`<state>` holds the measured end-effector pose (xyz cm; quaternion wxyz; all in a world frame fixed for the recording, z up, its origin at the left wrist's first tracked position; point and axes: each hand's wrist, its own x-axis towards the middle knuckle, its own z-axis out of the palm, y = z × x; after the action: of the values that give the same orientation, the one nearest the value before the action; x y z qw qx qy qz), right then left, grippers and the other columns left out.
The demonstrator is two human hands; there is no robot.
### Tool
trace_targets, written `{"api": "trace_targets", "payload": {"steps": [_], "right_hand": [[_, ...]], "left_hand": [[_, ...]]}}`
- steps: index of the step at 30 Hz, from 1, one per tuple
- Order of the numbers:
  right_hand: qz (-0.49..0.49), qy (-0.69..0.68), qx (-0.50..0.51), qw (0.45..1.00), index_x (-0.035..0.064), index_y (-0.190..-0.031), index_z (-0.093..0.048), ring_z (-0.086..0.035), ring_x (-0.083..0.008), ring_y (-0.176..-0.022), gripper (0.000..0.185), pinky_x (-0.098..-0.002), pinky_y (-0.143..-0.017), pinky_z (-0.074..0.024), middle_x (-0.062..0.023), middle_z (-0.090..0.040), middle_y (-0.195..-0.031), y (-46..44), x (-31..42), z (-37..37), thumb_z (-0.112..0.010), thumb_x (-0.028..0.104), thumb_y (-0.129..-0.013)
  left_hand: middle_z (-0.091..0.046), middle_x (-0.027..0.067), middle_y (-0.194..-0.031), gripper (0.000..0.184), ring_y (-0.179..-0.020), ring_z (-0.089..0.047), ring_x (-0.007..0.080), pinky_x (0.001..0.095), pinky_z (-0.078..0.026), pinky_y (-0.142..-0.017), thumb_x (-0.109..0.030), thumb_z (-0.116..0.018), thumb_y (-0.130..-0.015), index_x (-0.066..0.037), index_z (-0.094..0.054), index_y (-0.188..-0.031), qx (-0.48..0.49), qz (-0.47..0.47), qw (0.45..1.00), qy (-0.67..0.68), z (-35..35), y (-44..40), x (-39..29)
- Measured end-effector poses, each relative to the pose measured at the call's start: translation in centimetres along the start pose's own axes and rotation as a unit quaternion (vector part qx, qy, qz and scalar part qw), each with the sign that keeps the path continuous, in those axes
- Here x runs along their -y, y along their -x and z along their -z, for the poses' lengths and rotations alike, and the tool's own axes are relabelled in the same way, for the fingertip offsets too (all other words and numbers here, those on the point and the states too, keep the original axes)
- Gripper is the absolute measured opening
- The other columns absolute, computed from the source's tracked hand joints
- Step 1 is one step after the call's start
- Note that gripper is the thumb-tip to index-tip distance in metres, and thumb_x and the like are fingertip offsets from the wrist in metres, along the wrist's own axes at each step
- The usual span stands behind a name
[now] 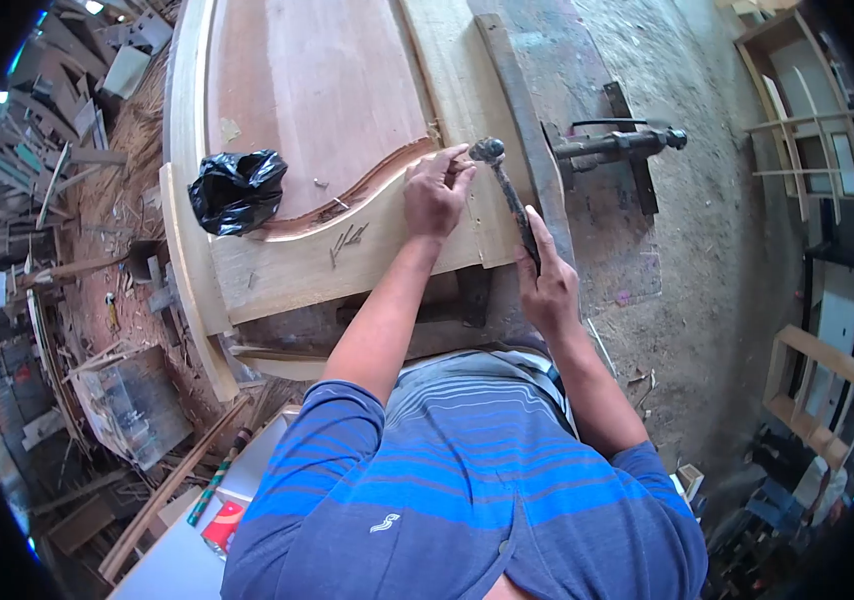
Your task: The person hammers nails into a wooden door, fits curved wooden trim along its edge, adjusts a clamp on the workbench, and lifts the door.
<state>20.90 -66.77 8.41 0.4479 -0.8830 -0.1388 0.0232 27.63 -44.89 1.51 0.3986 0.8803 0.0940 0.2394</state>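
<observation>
My right hand [550,275] is wrapped round the handle of a hammer [515,205], its head raised just right of my left hand. Over the pale wooden panel [322,260], near its curved inner edge, my left hand [437,190] has its fingers pinched together; what they hold, if anything, is too small to make out. Several loose nails [349,238] lie on the panel's lower rail, left of my left wrist. A black plastic bag [238,190] sits crumpled at the panel's left side.
A metal clamp [612,145] stands at the bench's right side. Wood scraps and a box [134,405] lie on the floor at left. Wooden frames [822,385] stand at far right. Below left, a white surface [182,560] carries a striped stick [215,485].
</observation>
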Motion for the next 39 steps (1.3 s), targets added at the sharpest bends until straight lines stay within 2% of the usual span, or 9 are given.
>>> {"api": "trace_targets", "payload": {"steps": [9, 13, 17, 20, 24, 31, 34, 36, 39], "right_hand": [[0.071, 0.038, -0.017, 0.997, 0.0239, -0.171, -0.041, -0.076, -0.0491, -0.096, 0.068, -0.0561, -0.076, -0.0585, -0.0280, -0.077, -0.114, -0.9, 0.0, 0.1, -0.064, 0.015, -0.108], [-0.006, 0.080, 0.067, 0.994, 0.0230, -0.172, -0.039, -0.075, -0.0503, -0.101, 0.068, -0.0553, -0.080, -0.0587, -0.0290, -0.076, -0.119, -0.6, -0.2, -0.5, -0.062, 0.013, -0.109], [-0.025, -0.018, 0.040, 0.999, 0.0133, -0.172, -0.038, -0.064, -0.0404, -0.141, 0.062, -0.0447, -0.108, -0.0564, -0.0242, -0.063, -0.155, -0.3, 0.6, -0.4, -0.056, 0.011, -0.113], [0.114, -0.010, -0.099, 0.989, 0.0214, -0.174, -0.036, -0.071, -0.0514, -0.116, 0.068, -0.0523, -0.088, -0.0594, -0.0324, -0.067, -0.141, -0.7, 2.3, -0.5, -0.058, 0.008, -0.111], [-0.011, 0.021, 0.054, 0.998, 0.0232, -0.174, -0.036, -0.072, -0.0470, -0.121, 0.068, -0.0489, -0.089, -0.0609, -0.0296, -0.068, -0.142, -0.1, 0.2, -1.9, -0.058, 0.009, -0.111], [0.117, 0.001, -0.128, 0.985, 0.0236, -0.172, -0.040, -0.074, -0.0459, -0.109, 0.069, -0.0492, -0.090, -0.0607, -0.0266, -0.070, -0.140, -0.5, 2.9, -1.0, -0.062, 0.008, -0.108], [0.062, 0.015, -0.032, 0.997, 0.0127, -0.170, -0.044, -0.067, -0.0386, -0.136, 0.065, -0.0433, -0.104, -0.0582, -0.0245, -0.068, -0.148, -0.1, 1.1, -2.2, -0.057, -0.001, -0.107], [-0.083, 0.062, 0.082, 0.991, 0.0119, -0.168, -0.046, -0.070, -0.0409, -0.122, 0.064, -0.0455, -0.097, -0.0588, -0.0255, -0.070, -0.141, -0.4, 1.6, -1.5, -0.060, 0.001, -0.107], [0.065, 0.010, -0.031, 0.997, 0.0176, -0.170, -0.045, -0.075, -0.0468, -0.096, 0.068, -0.0502, -0.082, -0.0590, -0.0279, -0.074, -0.127, -0.8, 1.6, -1.3, -0.063, 0.003, -0.106]], "left_hand": [[-0.083, -0.0011, -0.097, 0.041, -0.096, -0.074, 0.0231, 0.0421, -0.053, -0.094, -0.022, -0.086, -0.092, -0.020, -0.076, -0.131, 0.018, -0.001, 1.000, -0.011, 0.2, 0.1, 0.3], [-0.083, -0.0012, -0.098, 0.042, -0.097, -0.074, 0.0227, 0.0412, -0.053, -0.097, -0.020, -0.084, -0.093, -0.019, -0.075, -0.134, 0.034, 0.012, 0.999, -0.010, 0.3, 0.0, 0.3], [-0.082, 0.0059, -0.109, 0.047, -0.105, -0.076, 0.0240, 0.0397, -0.054, -0.100, -0.017, -0.083, -0.092, -0.013, -0.073, -0.138, 0.056, 0.030, 0.997, 0.047, 0.6, 0.1, 0.7], [-0.078, 0.0133, -0.124, 0.051, -0.111, -0.075, 0.0278, 0.0416, -0.055, -0.106, -0.015, -0.077, -0.094, -0.010, -0.069, -0.144, 0.046, 0.061, 0.982, 0.171, 1.1, 0.4, 1.7], [-0.071, 0.0181, -0.124, 0.047, -0.119, -0.068, 0.0349, 0.0461, -0.054, -0.111, 0.001, -0.064, -0.092, -0.005, -0.066, -0.139, 0.044, 0.003, 0.993, 0.108, 1.6, -0.2, 1.5], [-0.071, 0.0191, -0.122, 0.044, -0.118, -0.067, 0.0373, 0.0482, -0.054, -0.110, 0.004, -0.059, -0.091, -0.003, -0.067, -0.134, 0.040, 0.010, 0.991, 0.125, 1.1, 0.1, 1.6], [-0.071, 0.0191, -0.122, 0.044, -0.118, -0.068, 0.0377, 0.0486, -0.054, -0.109, 0.005, -0.057, -0.091, -0.002, -0.067, -0.134, 0.040, -0.002, 0.993, 0.109, 1.0, -0.1, 1.6], [-0.071, 0.0191, -0.121, 0.044, -0.118, -0.068, 0.0380, 0.0486, -0.054, -0.108, 0.006, -0.057, -0.091, -0.002, -0.067, -0.134, 0.037, -0.012, 0.995, 0.096, 1.3, -0.2, 1.5], [-0.071, 0.0196, -0.120, 0.043, -0.116, -0.068, 0.0380, 0.0488, -0.055, -0.106, 0.006, -0.057, -0.091, -0.002, -0.067, -0.132, 0.036, -0.003, 0.993, 0.113, 1.3, -0.4, 1.3]]}}
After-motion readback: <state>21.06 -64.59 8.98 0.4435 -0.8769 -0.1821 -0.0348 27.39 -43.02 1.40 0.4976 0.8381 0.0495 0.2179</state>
